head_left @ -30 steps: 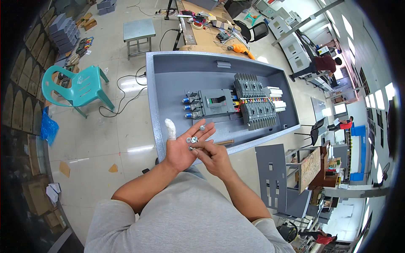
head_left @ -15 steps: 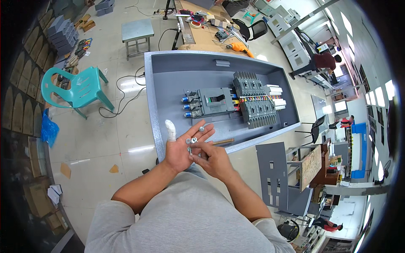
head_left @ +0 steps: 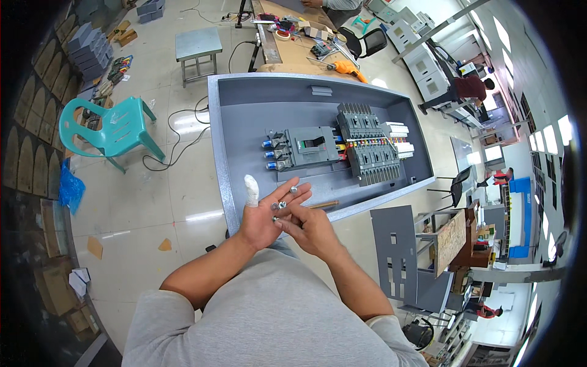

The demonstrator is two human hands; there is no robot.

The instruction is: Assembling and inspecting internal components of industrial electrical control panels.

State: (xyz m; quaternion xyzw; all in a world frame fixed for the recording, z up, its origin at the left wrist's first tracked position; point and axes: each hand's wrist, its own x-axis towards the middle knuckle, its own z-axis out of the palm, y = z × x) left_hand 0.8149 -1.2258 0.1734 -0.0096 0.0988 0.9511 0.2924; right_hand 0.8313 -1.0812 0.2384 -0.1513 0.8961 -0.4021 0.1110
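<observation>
My left hand (head_left: 260, 223) is turned palm up in front of my chest, its thumb wrapped in a white covering. Several small metal bolts (head_left: 293, 189) lie on its palm and fingers. Over that palm, my right hand (head_left: 315, 231) pinches a small bolt (head_left: 276, 218) between thumb and fingertips; its lower part is hard to make out. Just beyond my hands lies a grey metal enclosure (head_left: 275, 110). Mounted inside are a large circuit breaker (head_left: 312, 145), a bank of smaller breakers (head_left: 373, 165) and white terminal blocks (head_left: 405, 150). A brass-coloured bar (head_left: 324, 204) lies near its front wall, partly behind my right hand.
A workbench (head_left: 293, 58) beyond the enclosure carries an orange power tool (head_left: 348, 68) and loose parts. At left stand a teal chair (head_left: 122, 128), a metal stool (head_left: 199, 46) and a floor cable (head_left: 177, 137). A grey cut-out panel (head_left: 394, 244) leans at right. Other people are farther off.
My right fingertips have shifted slightly at the pinched bolt, and the bolts on my left palm sit a little differently. A person's hand and sleeve show more at the far bench.
</observation>
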